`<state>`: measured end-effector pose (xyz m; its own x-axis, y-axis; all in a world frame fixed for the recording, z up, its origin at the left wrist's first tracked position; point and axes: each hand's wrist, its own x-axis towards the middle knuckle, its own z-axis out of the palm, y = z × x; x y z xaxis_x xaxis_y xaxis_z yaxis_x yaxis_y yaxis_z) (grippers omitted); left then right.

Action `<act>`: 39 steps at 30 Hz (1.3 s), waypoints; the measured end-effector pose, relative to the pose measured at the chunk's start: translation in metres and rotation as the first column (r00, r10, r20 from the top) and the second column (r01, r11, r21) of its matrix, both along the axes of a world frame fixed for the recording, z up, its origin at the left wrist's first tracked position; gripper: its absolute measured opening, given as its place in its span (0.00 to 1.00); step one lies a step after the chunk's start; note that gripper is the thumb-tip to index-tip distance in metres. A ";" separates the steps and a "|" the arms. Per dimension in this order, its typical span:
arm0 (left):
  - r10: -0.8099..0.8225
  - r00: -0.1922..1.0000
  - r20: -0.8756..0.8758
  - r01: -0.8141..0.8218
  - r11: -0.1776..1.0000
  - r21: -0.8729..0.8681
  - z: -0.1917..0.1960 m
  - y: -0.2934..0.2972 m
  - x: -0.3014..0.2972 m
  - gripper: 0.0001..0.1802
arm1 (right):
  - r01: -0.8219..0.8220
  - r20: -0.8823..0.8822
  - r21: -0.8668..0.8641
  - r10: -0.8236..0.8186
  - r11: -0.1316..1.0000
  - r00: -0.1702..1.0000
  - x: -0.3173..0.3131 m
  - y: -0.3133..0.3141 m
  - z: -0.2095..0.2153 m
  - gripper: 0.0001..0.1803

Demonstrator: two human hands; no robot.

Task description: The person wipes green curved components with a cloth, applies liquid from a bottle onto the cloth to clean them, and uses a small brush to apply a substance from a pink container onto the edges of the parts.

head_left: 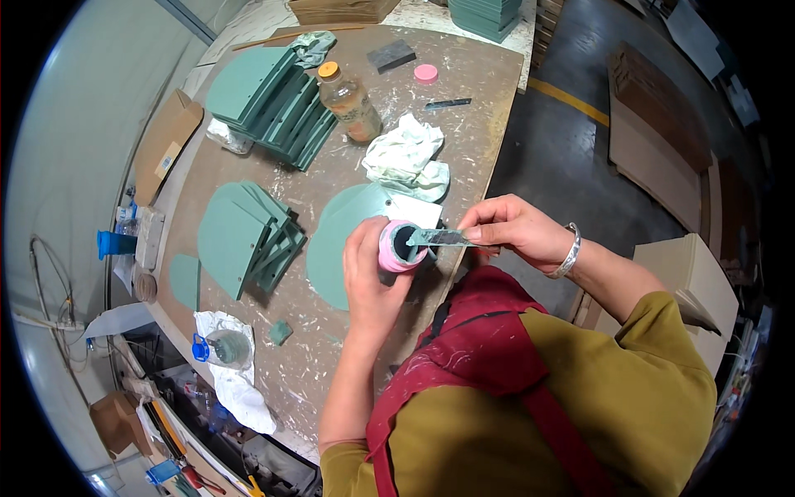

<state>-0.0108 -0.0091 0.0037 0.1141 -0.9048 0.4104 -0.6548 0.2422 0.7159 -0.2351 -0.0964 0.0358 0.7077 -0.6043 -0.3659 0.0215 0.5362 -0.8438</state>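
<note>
My left hand [370, 272] is wrapped round a small pink jar [389, 252] and keeps it tilted, its dark mouth toward me. Between the fingers and thumb of my right hand [512, 229] is a flat scraper blade [451, 238] smeared with green paste, its far end at the jar's mouth. Beneath and beyond the jar lies a rounded green panel [330, 258], with a white card [420, 212] on or beside it. How full the jar is cannot be made out. A crumpled white cloth [403, 159] rests just beyond my hands.
Stacked green panels [248, 87] and a fanned pile of panels [236, 232] occupy the brown table's left. Farther back stand an orange-capped bottle [351, 106], a dark block [391, 56] and a pink lid [426, 74]. A blue-capped bottle [228, 349] lies near left on white cloth.
</note>
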 end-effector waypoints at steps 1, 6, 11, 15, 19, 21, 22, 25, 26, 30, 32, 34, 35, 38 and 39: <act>-0.001 1.000 0.023 0.002 1.000 -0.004 -0.001 -0.001 0.000 0.34 | -0.002 -0.011 -0.036 0.002 0.999 1.000 0.000 0.001 0.002 0.09; -0.012 0.999 0.034 0.012 1.000 -0.004 -0.002 0.000 0.006 0.35 | -0.016 0.063 -0.048 0.019 0.999 0.998 0.002 0.003 0.006 0.08; 0.132 0.939 -0.318 -0.111 0.990 0.083 -0.016 -0.007 0.026 0.38 | -0.044 0.069 -0.141 0.055 0.989 0.996 -0.008 0.011 -0.006 0.11; 0.137 0.889 -0.437 -0.096 0.989 0.114 -0.016 -0.013 0.026 0.39 | -0.037 -0.081 -0.218 0.019 0.975 0.996 -0.014 0.027 -0.034 0.16; 0.123 0.889 -0.441 -0.077 0.990 0.122 -0.027 -0.014 0.020 0.40 | 0.013 -0.167 -0.288 -0.063 0.958 0.984 -0.011 0.051 -0.058 0.11; 0.120 0.859 -0.498 -0.061 0.989 0.134 -0.026 -0.014 0.021 0.40 | 0.016 -0.130 -0.257 -0.051 0.966 0.990 -0.009 0.058 -0.071 0.09; 0.119 0.842 -0.526 -0.052 0.989 0.140 -0.024 -0.013 0.020 0.40 | 0.018 -0.096 -0.168 -0.034 0.986 0.995 -0.010 0.062 -0.076 0.08; 0.120 0.865 -0.487 -0.065 0.990 0.128 -0.028 -0.013 0.022 0.40 | 0.014 -0.029 -0.046 -0.015 0.999 0.999 -0.008 0.065 -0.085 0.07; 0.114 0.879 -0.463 -0.069 0.991 0.113 -0.031 -0.013 0.022 0.39 | 0.015 -0.016 -0.031 -0.015 0.999 1.000 -0.008 0.065 -0.086 0.06; 0.125 0.903 -0.412 -0.093 0.991 0.098 -0.030 -0.014 0.022 0.39 | 0.005 -0.053 -0.020 -0.006 1.000 0.999 -0.003 0.064 -0.080 0.06; 0.121 0.912 -0.392 -0.092 0.992 0.090 -0.031 -0.014 0.022 0.39 | -0.015 -0.066 -0.015 0.014 1.000 0.998 -0.002 0.064 -0.078 0.06; 0.120 0.905 -0.409 -0.089 0.992 0.092 -0.030 -0.015 0.021 0.39 | -0.014 -0.066 -0.005 0.013 1.000 0.998 0.000 0.065 -0.077 0.05; 0.119 0.901 -0.416 -0.088 0.992 0.093 -0.029 -0.015 0.021 0.39 | -0.013 -0.065 0.000 0.013 1.000 0.998 0.000 0.065 -0.077 0.05; 0.124 0.901 -0.416 -0.089 0.991 0.102 -0.029 -0.014 0.020 0.39 | -0.007 -0.103 0.023 0.009 1.000 0.995 0.001 0.064 -0.076 0.05; 0.125 0.906 -0.404 -0.091 0.991 0.102 -0.029 -0.014 0.020 0.38 | -0.012 -0.107 0.019 0.014 1.000 0.994 0.001 0.064 -0.075 0.05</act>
<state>0.0096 -0.0234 -0.0255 0.3551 -0.9048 0.2349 -0.3200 0.1184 0.9400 -0.2346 -0.0320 -0.0395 0.6716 -0.5879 -0.4509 -0.0757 0.5510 -0.8311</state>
